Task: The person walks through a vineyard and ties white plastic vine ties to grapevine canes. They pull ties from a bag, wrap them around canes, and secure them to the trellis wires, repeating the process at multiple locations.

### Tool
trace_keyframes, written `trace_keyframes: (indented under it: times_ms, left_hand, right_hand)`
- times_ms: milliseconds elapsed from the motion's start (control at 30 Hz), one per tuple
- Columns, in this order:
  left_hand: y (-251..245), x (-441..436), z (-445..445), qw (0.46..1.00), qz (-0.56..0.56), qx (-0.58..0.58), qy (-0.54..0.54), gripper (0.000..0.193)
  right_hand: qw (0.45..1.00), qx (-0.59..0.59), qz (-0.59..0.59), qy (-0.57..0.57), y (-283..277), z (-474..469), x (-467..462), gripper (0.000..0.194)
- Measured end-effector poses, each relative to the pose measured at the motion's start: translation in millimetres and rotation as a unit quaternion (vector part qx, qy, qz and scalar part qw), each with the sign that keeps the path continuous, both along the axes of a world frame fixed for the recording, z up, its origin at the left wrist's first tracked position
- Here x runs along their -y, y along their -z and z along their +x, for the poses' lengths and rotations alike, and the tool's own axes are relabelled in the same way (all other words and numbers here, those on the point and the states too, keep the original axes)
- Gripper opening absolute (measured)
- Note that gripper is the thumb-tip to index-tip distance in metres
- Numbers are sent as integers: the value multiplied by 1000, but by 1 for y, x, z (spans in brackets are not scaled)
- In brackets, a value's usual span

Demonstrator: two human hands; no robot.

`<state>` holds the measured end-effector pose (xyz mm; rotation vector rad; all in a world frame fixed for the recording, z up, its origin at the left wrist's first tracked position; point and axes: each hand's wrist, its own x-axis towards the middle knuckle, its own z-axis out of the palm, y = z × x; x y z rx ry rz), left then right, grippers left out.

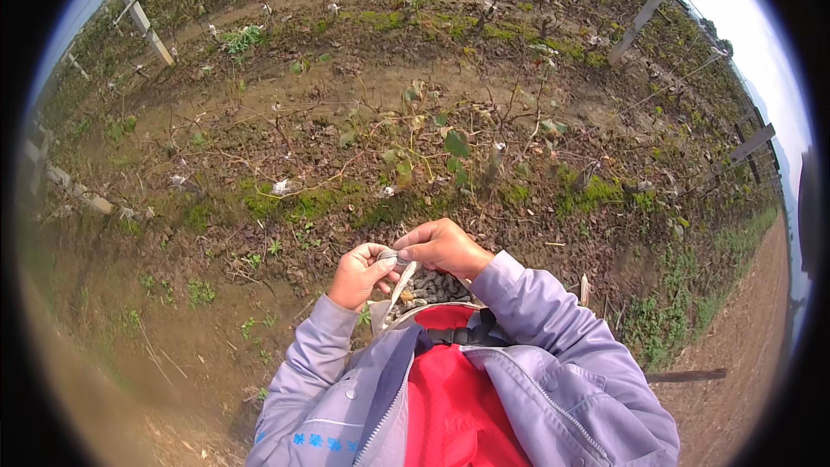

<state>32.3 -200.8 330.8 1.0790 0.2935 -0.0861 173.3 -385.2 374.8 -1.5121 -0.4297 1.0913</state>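
Note:
A small grey coil of thin cord or wire (389,255) is pinched between the thumb and fingers of my left hand (360,275). My right hand (449,248) meets it from the other side, with thumb and forefinger on the coil's edge. Just below the hands, a pale cloth bag (400,290) hangs open at my waist. Many grey twisted pieces (438,287) fill it, with a yellowish scrap (407,296) among them. My right wrist and sleeve cover part of the bag's mouth.
Low vines with bare canes and a few green leaves (456,144) run across in front of me. Concrete posts (144,23) (639,23) stand among the rows. White scraps (283,187) hang near the ground. A dirt track (746,298) passes at the right.

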Motion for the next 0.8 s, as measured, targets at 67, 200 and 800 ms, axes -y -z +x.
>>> trace_keyframes:
  times_ms: [67, 200, 800]
  left_hand:
    - [2, 1, -1, 1000, -23, -14, -8, 22]
    - [4, 4, -3, 998, -44, -31, -25, 20]
    - [18, 15, -14, 995, -69, -68, -35, 16]
  right_hand:
    - [995, 99, 4, -20, 3, -3, -2, 22]
    - [995, 87, -21, -53, 1, -6, 2, 24]
    - [939, 338, -13, -56, 16, -27, 8, 22]
